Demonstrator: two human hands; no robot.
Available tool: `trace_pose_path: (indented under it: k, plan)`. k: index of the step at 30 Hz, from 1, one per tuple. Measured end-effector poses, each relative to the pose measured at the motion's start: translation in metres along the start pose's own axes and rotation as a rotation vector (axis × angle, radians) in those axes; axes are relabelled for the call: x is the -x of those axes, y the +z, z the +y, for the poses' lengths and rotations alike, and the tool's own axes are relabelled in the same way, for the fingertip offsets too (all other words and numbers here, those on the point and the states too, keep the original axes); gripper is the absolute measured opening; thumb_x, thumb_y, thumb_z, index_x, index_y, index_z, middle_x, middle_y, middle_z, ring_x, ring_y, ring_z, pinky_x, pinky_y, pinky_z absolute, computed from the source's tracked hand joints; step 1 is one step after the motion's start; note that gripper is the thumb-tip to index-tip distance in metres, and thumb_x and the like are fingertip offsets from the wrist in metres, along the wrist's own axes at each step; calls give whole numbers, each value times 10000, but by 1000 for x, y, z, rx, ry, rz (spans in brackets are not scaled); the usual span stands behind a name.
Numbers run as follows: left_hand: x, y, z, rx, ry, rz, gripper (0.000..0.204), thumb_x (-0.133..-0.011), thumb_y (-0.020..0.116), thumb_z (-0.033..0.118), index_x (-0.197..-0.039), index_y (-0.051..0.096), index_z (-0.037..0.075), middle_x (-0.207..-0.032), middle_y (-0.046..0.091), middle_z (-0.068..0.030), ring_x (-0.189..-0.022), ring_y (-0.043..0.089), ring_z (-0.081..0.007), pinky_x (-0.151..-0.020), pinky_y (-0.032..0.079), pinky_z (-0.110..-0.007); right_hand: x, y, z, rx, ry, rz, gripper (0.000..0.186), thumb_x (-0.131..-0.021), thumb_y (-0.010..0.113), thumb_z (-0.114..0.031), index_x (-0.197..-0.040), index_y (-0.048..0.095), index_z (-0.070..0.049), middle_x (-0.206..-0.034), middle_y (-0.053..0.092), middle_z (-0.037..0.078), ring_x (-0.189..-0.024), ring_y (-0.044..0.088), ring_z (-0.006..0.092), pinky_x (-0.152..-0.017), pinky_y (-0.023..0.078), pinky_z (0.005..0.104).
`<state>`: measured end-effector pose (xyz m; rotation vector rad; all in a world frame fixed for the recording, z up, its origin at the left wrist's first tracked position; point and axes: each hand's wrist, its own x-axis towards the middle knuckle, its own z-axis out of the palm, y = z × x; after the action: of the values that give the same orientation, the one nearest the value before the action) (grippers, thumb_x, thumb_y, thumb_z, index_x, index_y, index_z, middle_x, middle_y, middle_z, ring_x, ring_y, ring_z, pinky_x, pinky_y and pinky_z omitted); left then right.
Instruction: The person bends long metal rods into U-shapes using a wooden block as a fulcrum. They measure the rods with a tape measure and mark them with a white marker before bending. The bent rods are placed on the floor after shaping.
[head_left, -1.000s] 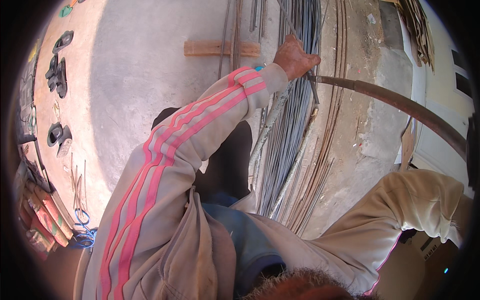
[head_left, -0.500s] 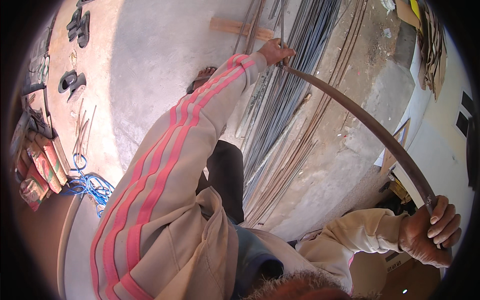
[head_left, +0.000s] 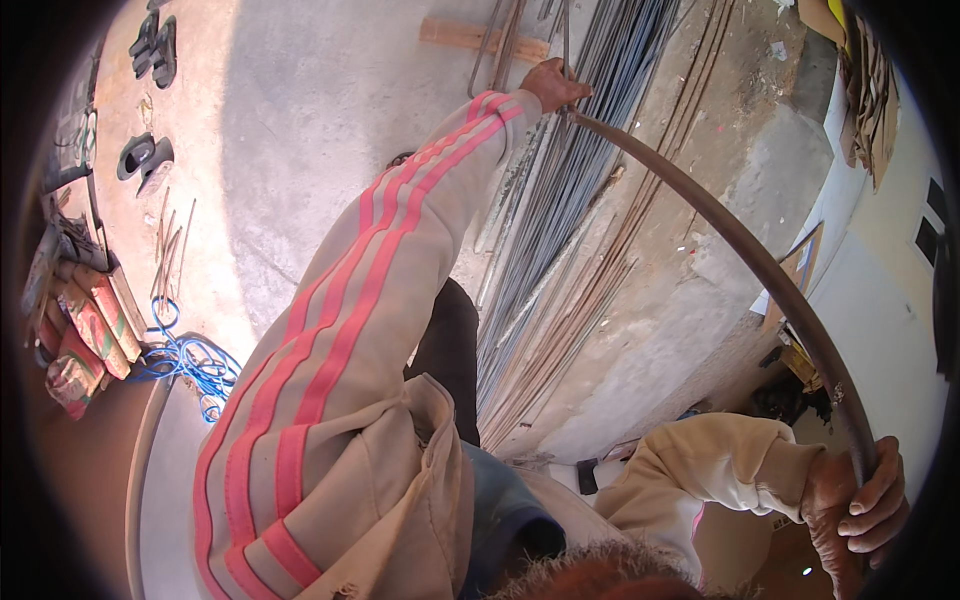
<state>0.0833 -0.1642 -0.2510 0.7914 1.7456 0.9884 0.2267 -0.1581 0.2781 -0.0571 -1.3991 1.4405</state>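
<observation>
We look down on a wide concrete floor (head_left: 300, 150), pale and sunlit. Across it, running from the top toward our body, lies a long bundle of thin steel rods (head_left: 570, 230), grey ones beside rustier ones. Over the bundle arcs a long dark metal bar (head_left: 740, 250), which we hold at both ends; it looks curved in this wide view, from the far hand down to the near one. Our left arm, in a beige sleeve with pink stripes, stretches far out, and our left hand (head_left: 553, 84) has its grip clamped on the bar's far end, just above the rods. Our right hand (head_left: 862, 505), low at the right edge, has its fingers wrapped tight round the near end. A short wooden plank (head_left: 480, 36) lies near the left hand. A tangle of blue cord (head_left: 190, 360) lies at the left, with dark sandals (head_left: 150, 160) beyond it.
</observation>
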Motion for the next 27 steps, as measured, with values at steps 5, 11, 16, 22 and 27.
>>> trace_pose_path:
  k: [5, 11, 16, 22, 27]
  plan:
    - [-9, 10, -8, 153, -67, 4, 530, -682, 726, 463, -916, 667, -9, -905, 675, -200, -878, 665, -325, -813, 523, -395, 6, 5, -7, 111, 129, -35, 458, -935, 558, -576, -723, 382, -209, -587, 272, -89, -451, 249, 49, -461, 219, 252]
    - [-13, 10, -14, 107, -2, 16, 525, -675, 703, 456, -888, 660, -21, -903, 680, -200, -877, 667, -327, -822, 526, -398, 12, 1, -13, 119, 104, 8, 425, -969, 541, -527, -720, 400, -213, -585, 258, -91, -452, 240, 48, -445, 203, 243]
    - [-7, 8, -5, 50, 47, 24, 530, -684, 693, 472, -905, 671, -9, -928, 665, -211, -910, 655, -333, -847, 515, -401, 17, 3, -13, 129, 106, -37, 412, -988, 516, -508, -717, 409, -217, -583, 258, -93, -452, 242, 50, -445, 219, 241]
    - [-5, 1, -1, -4, 57, 51, 469, -729, 671, 498, -951, 722, 88, -1037, 619, -212, -1027, 611, -328, -900, 485, -402, 24, 2, -15, 119, 82, -66, 410, -994, 511, -494, -712, 402, -218, -589, 259, -90, -459, 253, 50, -446, 237, 240]
    - [-6, 3, -3, -18, 87, -8, 453, -746, 655, 515, -945, 734, 116, -1055, 615, -207, -1033, 609, -332, -900, 484, -402, 23, -4, -19, 164, 69, -26, 406, -999, 511, -476, -710, 395, -215, -593, 262, -93, -460, 258, 47, -444, 238, 238]
